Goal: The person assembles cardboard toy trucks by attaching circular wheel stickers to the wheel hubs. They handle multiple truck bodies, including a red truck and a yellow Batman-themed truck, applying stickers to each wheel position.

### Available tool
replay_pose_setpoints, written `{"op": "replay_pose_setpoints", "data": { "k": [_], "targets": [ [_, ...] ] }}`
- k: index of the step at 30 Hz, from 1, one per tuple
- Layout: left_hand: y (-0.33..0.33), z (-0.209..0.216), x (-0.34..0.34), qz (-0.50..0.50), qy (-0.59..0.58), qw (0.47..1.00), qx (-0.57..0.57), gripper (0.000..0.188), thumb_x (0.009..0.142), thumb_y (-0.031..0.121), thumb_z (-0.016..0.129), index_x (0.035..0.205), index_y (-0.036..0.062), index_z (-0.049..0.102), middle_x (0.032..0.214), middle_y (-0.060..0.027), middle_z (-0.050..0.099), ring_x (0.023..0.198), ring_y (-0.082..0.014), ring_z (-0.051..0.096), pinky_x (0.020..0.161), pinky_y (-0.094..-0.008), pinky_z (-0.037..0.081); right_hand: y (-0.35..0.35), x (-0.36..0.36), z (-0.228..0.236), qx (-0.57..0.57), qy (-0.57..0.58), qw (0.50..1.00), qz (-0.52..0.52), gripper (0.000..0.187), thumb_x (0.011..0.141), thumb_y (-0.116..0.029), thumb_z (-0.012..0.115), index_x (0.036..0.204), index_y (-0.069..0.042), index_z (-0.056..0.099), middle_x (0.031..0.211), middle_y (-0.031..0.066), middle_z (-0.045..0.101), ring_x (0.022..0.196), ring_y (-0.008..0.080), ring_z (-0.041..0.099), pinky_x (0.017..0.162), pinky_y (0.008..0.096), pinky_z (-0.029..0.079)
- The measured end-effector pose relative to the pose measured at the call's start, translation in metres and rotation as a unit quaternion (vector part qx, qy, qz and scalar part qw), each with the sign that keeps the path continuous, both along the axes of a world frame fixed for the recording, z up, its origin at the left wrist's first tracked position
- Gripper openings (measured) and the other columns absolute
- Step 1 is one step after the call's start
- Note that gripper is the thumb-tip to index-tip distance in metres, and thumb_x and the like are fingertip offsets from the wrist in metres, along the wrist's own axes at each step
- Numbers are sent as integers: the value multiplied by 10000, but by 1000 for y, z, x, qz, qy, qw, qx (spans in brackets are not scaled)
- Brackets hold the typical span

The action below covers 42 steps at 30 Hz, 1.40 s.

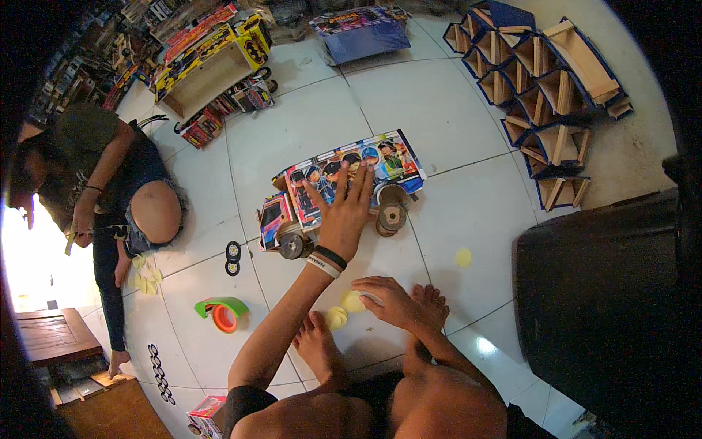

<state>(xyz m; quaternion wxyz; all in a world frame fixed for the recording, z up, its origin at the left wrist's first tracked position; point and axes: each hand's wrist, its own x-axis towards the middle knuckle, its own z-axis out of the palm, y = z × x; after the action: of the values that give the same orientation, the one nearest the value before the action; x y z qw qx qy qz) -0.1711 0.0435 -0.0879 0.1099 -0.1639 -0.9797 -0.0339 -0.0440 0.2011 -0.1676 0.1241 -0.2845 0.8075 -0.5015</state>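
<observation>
A toy truck [395,157] with colourful cartoon figures on its side panel lies tipped on the tiled floor, its dark round wheels [392,215] towards me. My left hand [345,212], with a black and a white band at the wrist, rests flat on that panel with fingers spread. Near my feet, my right hand [391,301] has its fingers bent at a thin yellow disc [352,301], seemingly pinching its edge; the thumb's grip is partly hidden. Another small group of yellow discs [336,317] lies beside it, close to my left foot.
A green tape dispenser [221,313], wheel stickers [232,257] and a strip of black rings [161,374] lie to the left. Another person [102,168] sits there. Toy truck bodies [212,69] and a blue box [362,40] stand beyond; blue-edged wooden pieces [537,95] are stacked right.
</observation>
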Motion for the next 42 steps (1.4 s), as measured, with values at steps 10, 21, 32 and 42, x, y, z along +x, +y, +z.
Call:
{"op": "replay_pose_setpoints", "data": {
  "k": [10,21,32,42],
  "targets": [
    [-85,2,71,1,-4,970,244,787,839,148,710,1530,45,348,1591,-206,320,1510,-384,222,1215,-572,118,13,9,3,14,-62,998,-29,341,938,-122,612,1276,-77,627,1240,164,665,1058,354,666,963,431,508],
    [-272,-109,109,302,-125,940,96,673,808,154,753,1428,204,497,1353,-234,479,1236,-425,485,1049,-494,426,21,8,31,105,-212,967,-95,257,970,-137,587,1207,-112,682,1146,94,724,1007,251,702,908,349,523],
    [-246,-102,137,286,-89,941,159,334,745,50,745,1051,125,635,1001,-143,630,1027,-362,576,854,-473,467,25,9,40,111,-195,967,-119,201,987,-162,585,1140,-132,713,1042,65,754,900,221,728,815,354,554],
    [-200,-97,164,242,-90,938,234,326,764,67,759,1071,114,660,981,-151,610,929,-365,601,835,-473,472,26,2,12,-59,-241,964,-93,226,994,-92,569,1194,-17,643,1031,125,746,976,160,718,818,295,563]
  ]
}}
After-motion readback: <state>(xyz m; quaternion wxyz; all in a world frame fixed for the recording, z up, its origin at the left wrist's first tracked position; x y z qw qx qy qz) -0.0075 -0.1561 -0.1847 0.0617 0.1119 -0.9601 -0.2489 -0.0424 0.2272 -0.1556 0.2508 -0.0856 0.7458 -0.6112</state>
